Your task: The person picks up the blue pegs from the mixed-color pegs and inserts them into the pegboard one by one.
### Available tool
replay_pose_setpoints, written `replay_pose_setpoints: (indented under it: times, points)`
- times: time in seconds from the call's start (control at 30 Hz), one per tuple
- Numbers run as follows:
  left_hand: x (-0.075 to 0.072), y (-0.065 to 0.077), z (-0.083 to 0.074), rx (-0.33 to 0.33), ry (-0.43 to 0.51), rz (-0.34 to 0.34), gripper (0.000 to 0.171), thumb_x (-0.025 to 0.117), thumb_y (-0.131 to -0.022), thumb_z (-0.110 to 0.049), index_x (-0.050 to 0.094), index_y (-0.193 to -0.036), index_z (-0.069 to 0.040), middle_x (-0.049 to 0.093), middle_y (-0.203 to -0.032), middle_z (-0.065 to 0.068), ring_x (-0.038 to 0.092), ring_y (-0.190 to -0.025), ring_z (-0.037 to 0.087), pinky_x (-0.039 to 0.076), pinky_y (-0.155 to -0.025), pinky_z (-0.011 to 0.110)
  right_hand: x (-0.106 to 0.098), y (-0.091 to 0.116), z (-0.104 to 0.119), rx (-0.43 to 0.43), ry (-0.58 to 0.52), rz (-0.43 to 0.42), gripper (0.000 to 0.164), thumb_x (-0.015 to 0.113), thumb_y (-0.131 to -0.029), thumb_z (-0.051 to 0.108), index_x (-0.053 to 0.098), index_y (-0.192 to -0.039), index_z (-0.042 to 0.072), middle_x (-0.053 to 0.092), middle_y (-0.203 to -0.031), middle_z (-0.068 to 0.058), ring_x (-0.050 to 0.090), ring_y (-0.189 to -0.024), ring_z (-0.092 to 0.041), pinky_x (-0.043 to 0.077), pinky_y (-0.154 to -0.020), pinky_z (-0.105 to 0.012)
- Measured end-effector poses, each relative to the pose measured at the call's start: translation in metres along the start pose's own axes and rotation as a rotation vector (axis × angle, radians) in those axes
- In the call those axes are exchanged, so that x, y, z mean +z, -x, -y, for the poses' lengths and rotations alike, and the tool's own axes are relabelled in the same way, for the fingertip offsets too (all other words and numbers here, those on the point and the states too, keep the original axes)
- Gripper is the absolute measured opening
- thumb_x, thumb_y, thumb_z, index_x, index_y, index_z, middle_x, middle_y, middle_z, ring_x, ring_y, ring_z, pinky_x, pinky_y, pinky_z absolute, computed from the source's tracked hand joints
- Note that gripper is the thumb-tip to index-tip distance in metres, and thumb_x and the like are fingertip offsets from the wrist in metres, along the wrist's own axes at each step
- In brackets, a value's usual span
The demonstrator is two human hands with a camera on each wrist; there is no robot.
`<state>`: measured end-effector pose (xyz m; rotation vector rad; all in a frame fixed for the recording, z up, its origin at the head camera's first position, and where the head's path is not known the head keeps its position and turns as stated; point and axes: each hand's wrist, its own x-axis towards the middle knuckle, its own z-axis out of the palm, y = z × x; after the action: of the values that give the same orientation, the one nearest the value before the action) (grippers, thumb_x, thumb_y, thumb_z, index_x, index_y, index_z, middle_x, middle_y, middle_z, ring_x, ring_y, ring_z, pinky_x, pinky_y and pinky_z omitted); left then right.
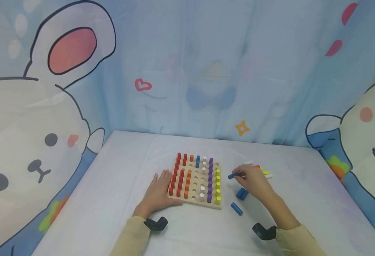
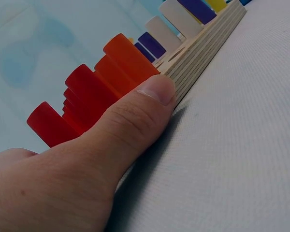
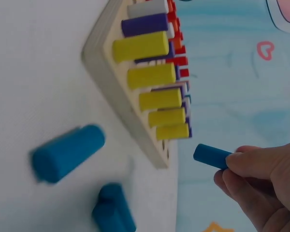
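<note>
A wooden pegboard [image 1: 195, 201] carries rows of red, orange, white, purple and yellow pegs. Two blue pegs [image 1: 197, 161] stand toward its far side, with bare holes nearer the front. My left hand [image 1: 157, 195] rests against the board's left front corner, fingers extended along the side and thumb [image 2: 152, 94] lying at the front edge. Right of the board, my right hand [image 1: 254, 180] pinches a blue peg [image 3: 211, 156] between thumb and fingers, held above the table. One loose blue peg [image 1: 237, 208] and a pair of blue pegs [image 1: 240, 193] lie below that hand.
Beyond my right hand lie loose white [image 1: 248, 163], yellow [image 1: 266, 172] and orange pegs, partly covered by the hand. A white cloth covers the table [image 1: 104, 199]. A blue cartoon curtain [image 1: 162, 117] hangs behind it.
</note>
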<state>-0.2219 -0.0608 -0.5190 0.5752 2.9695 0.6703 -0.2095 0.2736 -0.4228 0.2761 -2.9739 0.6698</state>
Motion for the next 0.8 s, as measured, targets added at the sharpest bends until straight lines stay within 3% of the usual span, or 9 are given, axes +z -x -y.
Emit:
replay_pose_setpoints:
  times: [0.33, 0.8]
  points:
    - [0.001, -0.001, 0.003, 0.002, -0.001, 0.001, 0.12, 0.063, -0.064, -0.079, 0.019, -0.152, -0.009, 0.02, -0.159, 0.006, 0.011, -0.149, 0.02, 0.005, -0.122, 0.047, 0.013, -0.035, 0.038, -0.135, -0.017, -0.044, 0.013, 0.068, -0.085, 0.006, 0.071, -0.097, 0.007, 0.066, -0.099, -0.007, 0.068, -0.093, -0.025, 0.059, -0.078, -0.036]
    - [0.003, -0.002, 0.004, 0.004, -0.002, -0.002, 0.123, 0.061, -0.063, -0.082, 0.019, -0.152, -0.009, 0.02, -0.159, 0.007, 0.011, -0.149, 0.02, 0.004, -0.122, 0.046, 0.037, -0.069, 0.072, -0.19, 0.069, 0.054, 0.016, 0.069, -0.084, 0.006, 0.074, -0.099, 0.008, 0.068, -0.099, -0.006, 0.065, -0.091, -0.021, 0.058, -0.078, -0.031]
